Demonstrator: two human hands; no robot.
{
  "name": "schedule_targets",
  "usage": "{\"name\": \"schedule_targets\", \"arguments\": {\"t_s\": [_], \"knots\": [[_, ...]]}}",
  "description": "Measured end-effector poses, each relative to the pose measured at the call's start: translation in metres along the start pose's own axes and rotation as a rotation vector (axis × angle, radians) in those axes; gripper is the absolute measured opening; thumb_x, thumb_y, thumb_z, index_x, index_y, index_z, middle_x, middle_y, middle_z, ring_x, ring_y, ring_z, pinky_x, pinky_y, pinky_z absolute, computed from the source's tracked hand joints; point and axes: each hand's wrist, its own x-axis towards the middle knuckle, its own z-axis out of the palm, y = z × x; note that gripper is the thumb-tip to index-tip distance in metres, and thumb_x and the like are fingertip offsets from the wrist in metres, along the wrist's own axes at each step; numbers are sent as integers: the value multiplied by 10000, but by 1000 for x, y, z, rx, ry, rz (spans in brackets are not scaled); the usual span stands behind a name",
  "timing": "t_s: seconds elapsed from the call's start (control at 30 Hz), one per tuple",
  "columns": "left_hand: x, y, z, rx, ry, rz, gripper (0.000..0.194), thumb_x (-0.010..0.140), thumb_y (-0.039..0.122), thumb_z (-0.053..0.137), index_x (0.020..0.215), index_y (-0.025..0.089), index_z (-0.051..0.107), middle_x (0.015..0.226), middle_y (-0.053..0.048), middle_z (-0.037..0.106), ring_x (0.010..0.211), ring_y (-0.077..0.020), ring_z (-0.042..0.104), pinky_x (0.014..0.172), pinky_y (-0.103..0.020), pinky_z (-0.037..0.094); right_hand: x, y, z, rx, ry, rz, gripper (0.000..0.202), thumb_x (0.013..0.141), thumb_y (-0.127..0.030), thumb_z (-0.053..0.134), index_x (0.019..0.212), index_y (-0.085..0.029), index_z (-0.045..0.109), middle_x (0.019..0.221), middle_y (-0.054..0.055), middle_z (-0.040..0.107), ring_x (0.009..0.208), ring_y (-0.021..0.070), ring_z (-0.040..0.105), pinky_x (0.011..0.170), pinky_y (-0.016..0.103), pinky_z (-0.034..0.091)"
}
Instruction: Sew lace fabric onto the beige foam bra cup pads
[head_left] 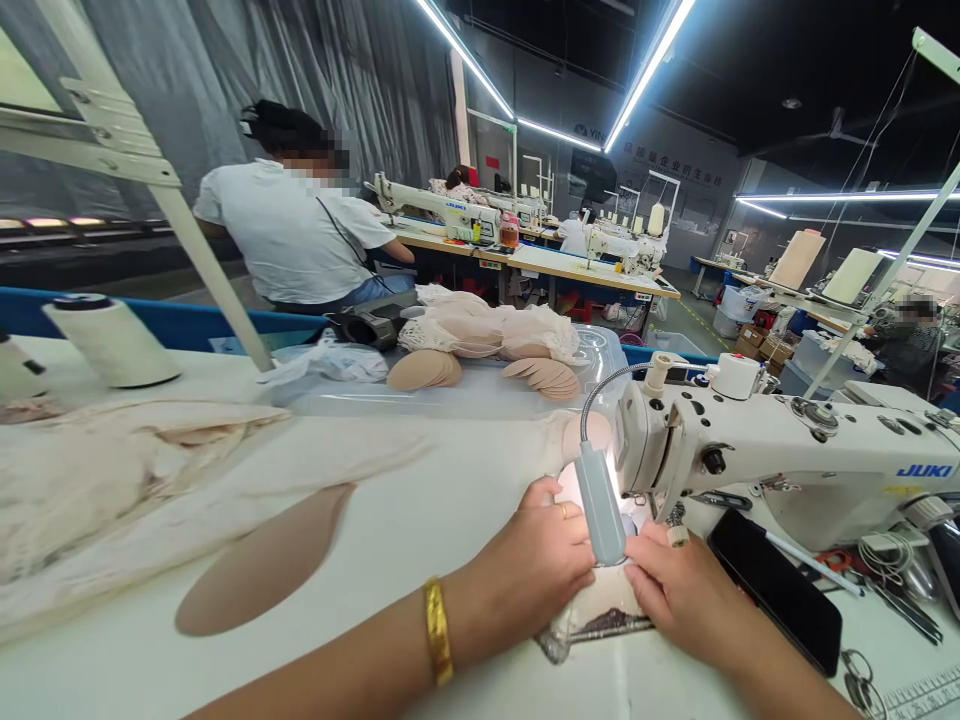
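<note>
So the work in hand looks like stitching a pale fabric piece (pixel 604 595) on a white JUKI sewing machine (pixel 724 450), right at the needle end, on the near side of the head. The left hand (pixel 541 562) lies over the piece's left side with its fingers bent, and the right hand (pixel 684 592) has thumb and fingers drawn together at its right edge. Can't tell whether either one is really pinching the cloth or just pressing on it, since the grey gooseneck lamp (pixel 601 505) (of course it hangs right there) hides the spot between them. My guess is the next move calls for light, even guiding from both sides, keeping the layers flat and the fingertips off the needle

As for direction, the piece's long axis seems to run away from the wearer, with a slight lean to the left at the far end, where a round beige pad (pixel 589 428) lies. Which end is the front, no idea. Over on the white tabletop (pixel 390 620), well left of the hands, a teardrop-shaped beige pad (pixel 262 565) lies diagonally, narrow tip up and to the right, next to some cream lace fabric (pixel 112 490)
</note>
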Motion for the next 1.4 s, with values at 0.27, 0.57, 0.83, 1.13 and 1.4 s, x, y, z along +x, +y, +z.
{"name": "schedule_targets", "arguments": {"t_s": [0.27,0.57,0.83,1.13,1.4], "knots": [[42,-41,-45,-119,-36,-453,253,954,117,506,825,214,701,955,-48,755,962,-270,706,938,-424,482,0,1,-2,0,-16,32,145,993,-141,534,975,-237,642,924,35,626,812,210,529,701,301,372],[85,-89,-20,-245,-49,-986,280,1044,415,705,1152,157,703,1045,-50,740,877,-199,722,832,-395,623,-2,8,3,-26,-41,68,189,1021,-173,530,1094,-244,690,970,60,666,871,243,573,753,333,434],[29,-82,-84,-283,255,-1054,393,896,319,538,1279,236,502,753,49,653,725,-215,680,629,-294,493,-2,10,5,-46,-32,51,212,1019,-168,540,1141,-232,701,937,74,673,869,262,580,714,338,428],[-71,-15,-57,45,1,-259,409,880,43,439,965,269,770,1159,-65,788,1061,-290,726,898,-408,566,0,7,3,-59,-32,48,184,1007,-150,535,1066,-226,692,920,62,660,877,247,579,723,322,419],[-14,6,-28,-122,-85,-137,302,953,17,470,816,209,659,981,-62,735,891,-231,694,780,-327,577,2,4,-3,-35,-67,73,199,1007,-141,536,1074,-222,705,909,48,660,843,231,567,730,318,407]]}}
